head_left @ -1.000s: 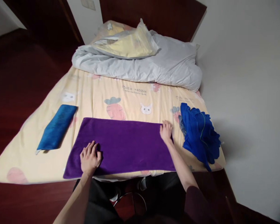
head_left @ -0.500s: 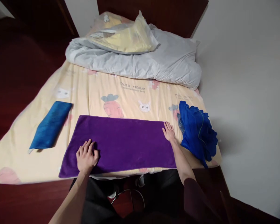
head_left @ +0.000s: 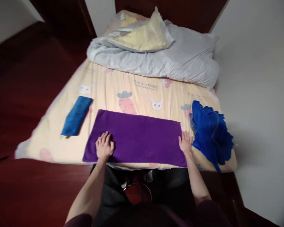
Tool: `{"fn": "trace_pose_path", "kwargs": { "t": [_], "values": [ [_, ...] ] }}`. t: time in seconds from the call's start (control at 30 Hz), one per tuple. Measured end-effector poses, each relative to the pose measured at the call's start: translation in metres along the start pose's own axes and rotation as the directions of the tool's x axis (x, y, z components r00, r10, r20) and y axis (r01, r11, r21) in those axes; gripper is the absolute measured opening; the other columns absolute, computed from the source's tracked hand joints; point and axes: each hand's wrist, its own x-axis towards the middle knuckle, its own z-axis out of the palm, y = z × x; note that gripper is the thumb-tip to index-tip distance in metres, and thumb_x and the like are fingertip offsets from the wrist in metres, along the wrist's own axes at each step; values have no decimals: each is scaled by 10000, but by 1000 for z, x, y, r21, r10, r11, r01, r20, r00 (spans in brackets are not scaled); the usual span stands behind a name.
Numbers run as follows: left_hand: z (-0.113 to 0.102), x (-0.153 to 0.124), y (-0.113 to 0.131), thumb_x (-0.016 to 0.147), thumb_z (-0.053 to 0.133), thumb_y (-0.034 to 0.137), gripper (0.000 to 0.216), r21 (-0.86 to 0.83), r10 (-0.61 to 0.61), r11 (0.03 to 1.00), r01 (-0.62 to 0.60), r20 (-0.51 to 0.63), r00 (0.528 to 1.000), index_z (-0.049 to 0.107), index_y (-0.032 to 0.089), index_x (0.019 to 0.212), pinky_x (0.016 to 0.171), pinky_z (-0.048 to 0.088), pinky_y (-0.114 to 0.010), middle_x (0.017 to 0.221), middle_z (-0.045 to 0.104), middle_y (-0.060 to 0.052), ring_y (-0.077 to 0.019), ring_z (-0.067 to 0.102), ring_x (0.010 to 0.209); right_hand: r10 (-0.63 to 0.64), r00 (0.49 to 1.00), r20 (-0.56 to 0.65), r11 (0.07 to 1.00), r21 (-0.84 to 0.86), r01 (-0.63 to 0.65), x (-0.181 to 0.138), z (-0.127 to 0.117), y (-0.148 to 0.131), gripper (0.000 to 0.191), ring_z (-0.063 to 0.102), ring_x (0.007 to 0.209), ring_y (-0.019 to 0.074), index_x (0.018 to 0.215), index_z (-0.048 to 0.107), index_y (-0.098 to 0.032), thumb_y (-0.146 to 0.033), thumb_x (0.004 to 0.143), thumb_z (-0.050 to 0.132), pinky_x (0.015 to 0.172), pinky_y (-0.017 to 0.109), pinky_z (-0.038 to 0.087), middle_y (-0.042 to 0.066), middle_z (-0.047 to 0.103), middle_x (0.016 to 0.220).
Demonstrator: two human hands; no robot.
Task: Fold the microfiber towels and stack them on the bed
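Observation:
A purple towel (head_left: 139, 138) lies spread flat across the near edge of the bed (head_left: 113, 91). My left hand (head_left: 104, 147) rests flat on its near left part, fingers stretched out. At the towel's right edge, my right hand (head_left: 186, 142) lies flat with fingers spread, close to its near right corner. Neither hand holds anything. Just right of my right hand is a crumpled blue cloth (head_left: 211, 134). A folded blue towel (head_left: 77, 115) lies to the left of the purple one.
The bed has a yellow sheet with carrot and rabbit prints. A bundled grey and yellow duvet (head_left: 156, 53) fills its far end. A white wall (head_left: 257, 78) runs along the right side. Dark red floor (head_left: 26, 78) lies to the left and in front.
My right hand slid from the towel's far right corner down its right edge toward the near corner. My left hand stayed flat on the near left part. The camera view shifted.

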Motion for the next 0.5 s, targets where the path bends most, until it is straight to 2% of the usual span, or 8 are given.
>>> {"fn": "trace_pose_path", "kwargs": {
  "t": [0.07,0.13,0.23,0.3,0.37,0.5],
  "values": [
    [-3,1,2,903,480,262,548,3,-16,1000,16,25,1000,570,149,1432,1246,203,-539,1585,486,-150,-326,365,1510,54,991,-124,998,40,-49,-10,2,-39,648,140,1599,327,1593,373,-60,-409,1072,210,1249,653,117,209,305,1673],
    [-5,2,3,914,468,249,535,11,-23,1000,23,34,999,574,147,1429,1250,201,-531,1588,483,-144,-319,363,1513,46,983,-180,992,121,-24,-37,8,-104,645,106,1604,339,1628,307,-84,-399,1072,215,1238,662,147,202,222,1703],
    [-6,1,3,932,451,242,519,31,-21,999,20,38,999,576,146,1426,1255,205,-522,1591,480,-138,-310,357,1519,-88,991,-99,967,230,109,-89,23,-208,646,109,1602,341,1658,246,-152,-418,1070,259,1241,656,149,166,186,1720],
    [-5,1,3,942,439,243,509,51,-11,999,9,31,999,577,152,1424,1255,221,-521,1587,488,-132,-307,362,1519,-121,991,-55,950,282,132,-112,32,-257,643,107,1602,343,1662,241,-182,-421,1067,295,1244,662,129,141,185,1725],
    [-4,1,2,951,434,243,499,75,9,997,-10,18,1000,580,158,1420,1251,243,-525,1575,504,-129,-309,379,1511,-113,993,-20,946,302,114,-121,38,-283,641,99,1602,349,1656,262,-181,-416,1062,321,1246,667,107,136,186,1726],
    [-2,1,0,963,426,236,501,103,18,994,-19,12,1000,570,155,1436,1253,258,-538,1573,503,-140,-316,382,1512,-108,994,5,951,293,102,-119,43,-287,630,70,1607,347,1637,317,-153,-394,1055,342,1258,649,80,133,155,1733]
  ]
}}
